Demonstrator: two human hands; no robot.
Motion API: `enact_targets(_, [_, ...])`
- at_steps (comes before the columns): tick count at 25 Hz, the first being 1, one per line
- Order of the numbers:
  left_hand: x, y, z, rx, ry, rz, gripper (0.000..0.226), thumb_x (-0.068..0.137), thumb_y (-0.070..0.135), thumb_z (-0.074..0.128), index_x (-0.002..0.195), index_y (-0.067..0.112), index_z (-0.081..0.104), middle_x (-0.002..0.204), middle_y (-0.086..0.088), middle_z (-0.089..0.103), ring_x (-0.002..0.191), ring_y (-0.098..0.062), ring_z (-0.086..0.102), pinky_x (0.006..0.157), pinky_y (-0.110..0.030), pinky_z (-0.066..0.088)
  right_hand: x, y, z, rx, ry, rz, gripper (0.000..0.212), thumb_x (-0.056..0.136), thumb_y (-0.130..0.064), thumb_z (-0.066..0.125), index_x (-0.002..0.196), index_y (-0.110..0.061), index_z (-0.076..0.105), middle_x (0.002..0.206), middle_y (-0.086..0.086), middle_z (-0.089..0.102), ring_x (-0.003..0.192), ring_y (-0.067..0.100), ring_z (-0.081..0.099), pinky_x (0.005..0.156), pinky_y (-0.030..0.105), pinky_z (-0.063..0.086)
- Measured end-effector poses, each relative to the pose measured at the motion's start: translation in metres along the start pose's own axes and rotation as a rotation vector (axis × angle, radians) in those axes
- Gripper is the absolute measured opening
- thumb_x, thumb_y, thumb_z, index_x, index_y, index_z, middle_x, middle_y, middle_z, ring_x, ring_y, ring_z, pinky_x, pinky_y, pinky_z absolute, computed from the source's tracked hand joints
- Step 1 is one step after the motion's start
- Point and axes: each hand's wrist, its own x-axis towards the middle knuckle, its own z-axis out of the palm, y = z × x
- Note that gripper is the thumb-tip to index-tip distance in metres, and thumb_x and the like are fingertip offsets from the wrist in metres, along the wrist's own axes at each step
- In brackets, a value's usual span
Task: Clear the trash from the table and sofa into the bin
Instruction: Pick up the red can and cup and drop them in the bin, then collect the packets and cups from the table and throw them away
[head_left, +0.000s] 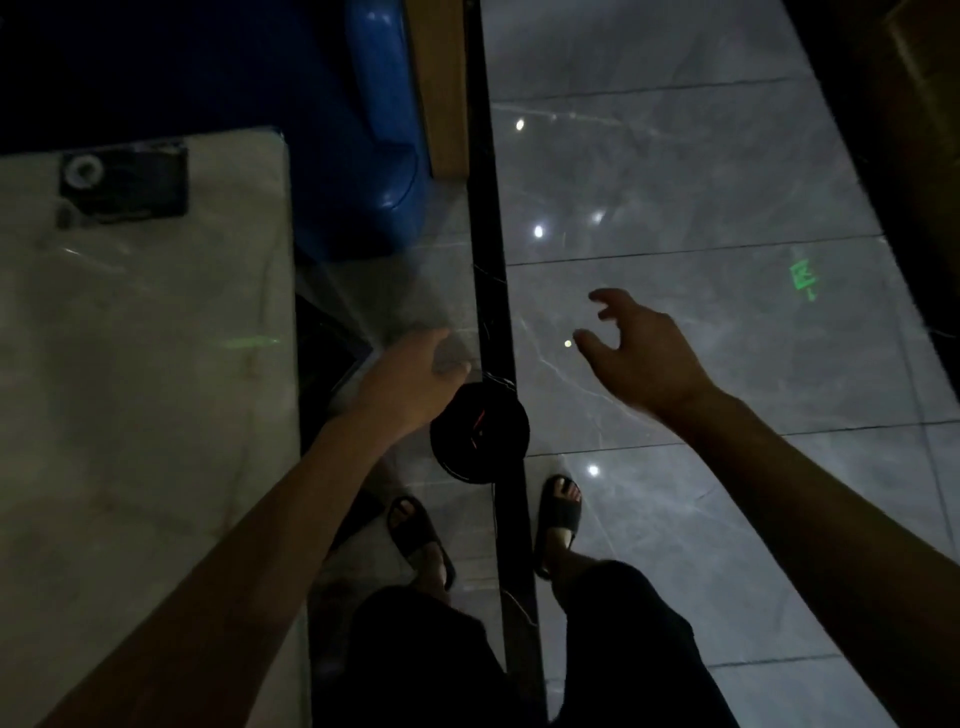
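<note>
A dim view looks straight down at a grey glossy tiled floor (701, 182) dotted with reflected lights and a small green glow. A pale marble-patterned table (130, 364) fills the left side, with a dark flat packet (124, 182) lying near its far edge. Beyond the table's corner stands a large blue container (384, 145) against a wooden panel. A thin black pole (491, 234) runs down the middle of the view, with a round black disc (478, 431) on it. The person stands in dark sandals (558, 512). The left hand (410, 379) pinches a sheet of clear plastic film (410, 306), which hangs past the table's corner, just beside the pole. The right hand (639, 348) hovers over the floor, fingers spread and relaxed, holding nothing.
</note>
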Motion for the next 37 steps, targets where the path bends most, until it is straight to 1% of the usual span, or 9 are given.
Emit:
enact_targets(6, [-0.086, -0.007, -0.007, -0.129, 0.167, 0.023, 0.054, 0.091, 0.038, 0.060, 0.140, 0.019, 0.046, 0.142, -0.004, 0.051, 0.128, -0.018, 0.050, 0.110, -0.035, 0.040, -0.078, -0.017, -0.044, 0.127, 0.181, 0.040, 0.048, 0.093, -0.045, 0.056, 0.137, -0.026, 0.046, 0.124, 0.002, 0.066, 0.109, 0.014, 0.062, 0.083, 0.026, 0.042])
enact_targets(9, [-0.121, -0.041, 0.017, -0.155, 0.172, -0.015, 0.044, 0.091, 0.029, 0.062, 0.132, 0.015, 0.053, 0.123, 0.005, 0.057, 0.106, 0.005, 0.048, 0.085, -0.006, 0.038, -0.123, 0.002, -0.026, 0.149, 0.123, 0.097, 0.048, 0.091, -0.047, 0.054, 0.135, -0.028, 0.047, 0.119, 0.001, 0.067, 0.100, 0.007, 0.059, 0.081, 0.026, 0.044])
enact_targets(12, [-0.147, -0.075, 0.034, -0.087, 0.074, -0.124, 0.041, 0.092, 0.031, 0.061, 0.128, 0.011, 0.055, 0.103, 0.015, 0.047, 0.097, -0.005, 0.050, 0.077, -0.014, 0.034, -0.173, 0.028, 0.003, 0.149, 0.033, 0.268, 0.046, 0.093, -0.041, 0.059, 0.135, -0.026, 0.049, 0.119, 0.006, 0.069, 0.098, 0.012, 0.061, 0.081, 0.026, 0.045])
enact_targets(15, [-0.153, -0.089, 0.032, -0.051, -0.037, -0.174, 0.035, 0.092, 0.031, 0.060, 0.121, 0.012, 0.059, 0.100, 0.008, 0.056, 0.103, -0.022, 0.063, 0.065, -0.014, 0.040, -0.217, 0.048, 0.028, 0.196, 0.001, 0.476, 0.046, 0.093, -0.037, 0.062, 0.135, -0.024, 0.051, 0.120, 0.010, 0.069, 0.100, 0.022, 0.066, 0.080, 0.026, 0.044])
enact_targets(18, [-0.137, -0.071, 0.031, 0.022, -0.108, -0.179, 0.036, 0.093, 0.031, 0.058, 0.124, 0.011, 0.057, 0.119, -0.008, 0.064, 0.112, -0.024, 0.060, 0.078, -0.021, 0.041, -0.241, 0.066, 0.038, 0.252, 0.014, 0.584, 0.044, 0.092, -0.039, 0.062, 0.133, -0.025, 0.054, 0.118, 0.009, 0.070, 0.103, 0.024, 0.067, 0.079, 0.026, 0.045])
enact_targets(23, [-0.086, 0.013, 0.045, 0.012, -0.157, -0.124, 0.046, 0.096, 0.032, 0.053, 0.137, 0.012, 0.047, 0.141, -0.011, 0.051, 0.128, -0.025, 0.051, 0.105, -0.027, 0.039, -0.246, 0.117, 0.008, 0.311, 0.038, 0.684, 0.038, 0.091, -0.037, 0.064, 0.127, -0.024, 0.058, 0.112, 0.009, 0.072, 0.101, 0.025, 0.068, 0.083, 0.032, 0.051])
enact_targets(26, [-0.059, 0.065, 0.073, 0.024, -0.131, -0.125, 0.048, 0.096, 0.034, 0.054, 0.138, 0.013, 0.047, 0.139, -0.011, 0.053, 0.126, -0.025, 0.052, 0.107, -0.036, 0.042, -0.229, 0.155, -0.030, 0.288, 0.037, 0.674, 0.037, 0.092, -0.035, 0.064, 0.125, -0.021, 0.060, 0.111, 0.010, 0.072, 0.099, 0.026, 0.068, 0.086, 0.036, 0.052])
enact_targets(29, [-0.050, 0.094, 0.092, 0.001, -0.142, -0.130, 0.039, 0.096, 0.031, 0.055, 0.131, 0.015, 0.052, 0.132, -0.009, 0.058, 0.115, -0.019, 0.056, 0.095, -0.026, 0.044, -0.191, 0.177, -0.071, 0.215, 0.020, 0.602, 0.038, 0.093, -0.037, 0.061, 0.126, -0.019, 0.060, 0.111, 0.009, 0.072, 0.097, 0.025, 0.068, 0.085, 0.036, 0.053])
enact_targets(37, [-0.073, 0.017, 0.062, -0.227, 0.088, -0.508, 0.043, 0.093, 0.026, 0.061, 0.132, 0.010, 0.054, 0.130, -0.013, 0.061, 0.120, -0.030, 0.057, 0.100, -0.035, 0.045, -0.009, 0.098, -0.089, 0.181, -0.221, 0.211, 0.035, 0.093, -0.040, 0.060, 0.123, -0.022, 0.062, 0.110, 0.003, 0.070, 0.097, 0.017, 0.066, 0.087, 0.027, 0.051])
